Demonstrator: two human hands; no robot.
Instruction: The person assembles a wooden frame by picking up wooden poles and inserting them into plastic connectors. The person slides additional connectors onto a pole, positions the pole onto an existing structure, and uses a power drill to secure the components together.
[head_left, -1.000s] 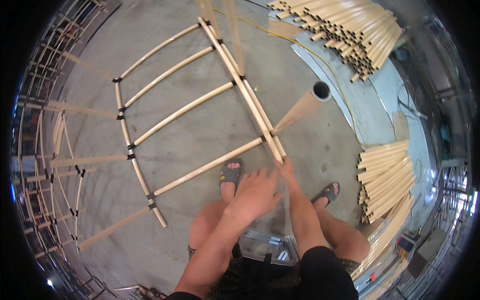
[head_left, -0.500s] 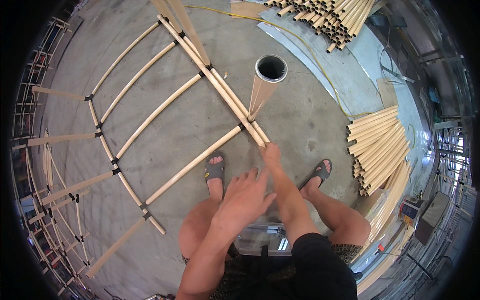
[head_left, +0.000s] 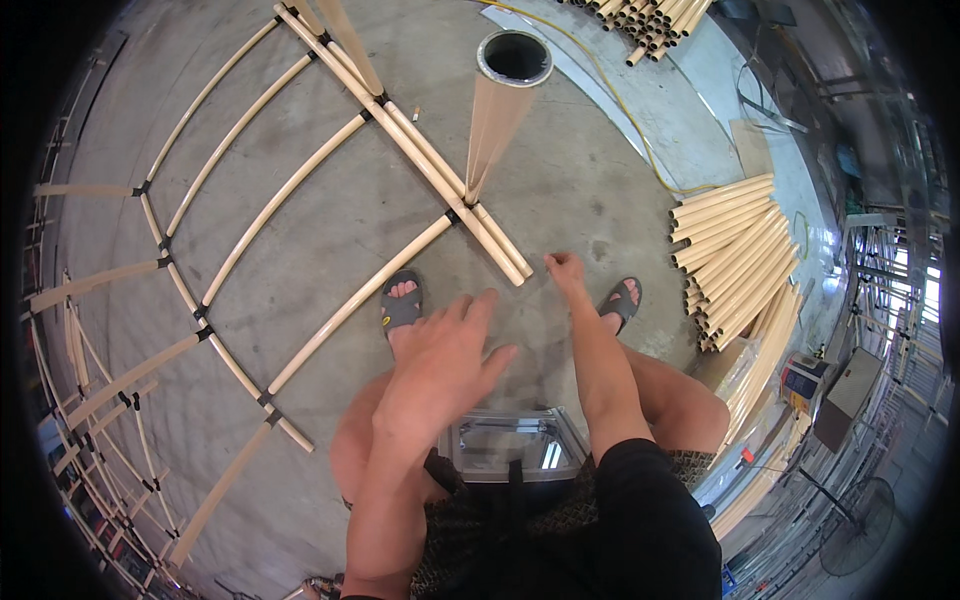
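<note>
1. Just beside the right hand (head_left: 564, 271), to its left, the near ends of two round, cream-coloured pipes are seen: a longer inner pipe (head_left: 410, 152) and a shorter outer pipe (head_left: 440, 169). The outer end is set nearer the hand, and a gap is visible between.
2. Both pipes are laid almost parallel, their long axes slanted from upper left to lower right, with the ends pointed toward the floor between the person's feet.
3. By the right hand, fingers are held curled together; no pipe is gripped, and whether anything small is enclosed cannot be told.
4. The left hand (head_left: 437, 355) is held with fingers spread apart, nothing seen in it. It is placed farther from the pipe ends, which lie up and to its right.
5. Beyond the ends, an upright, hollow, cream-coloured tube (head_left: 493, 130) is stood at the grey concrete floor (head_left: 560, 165), its dark mouth turned upward.
</note>
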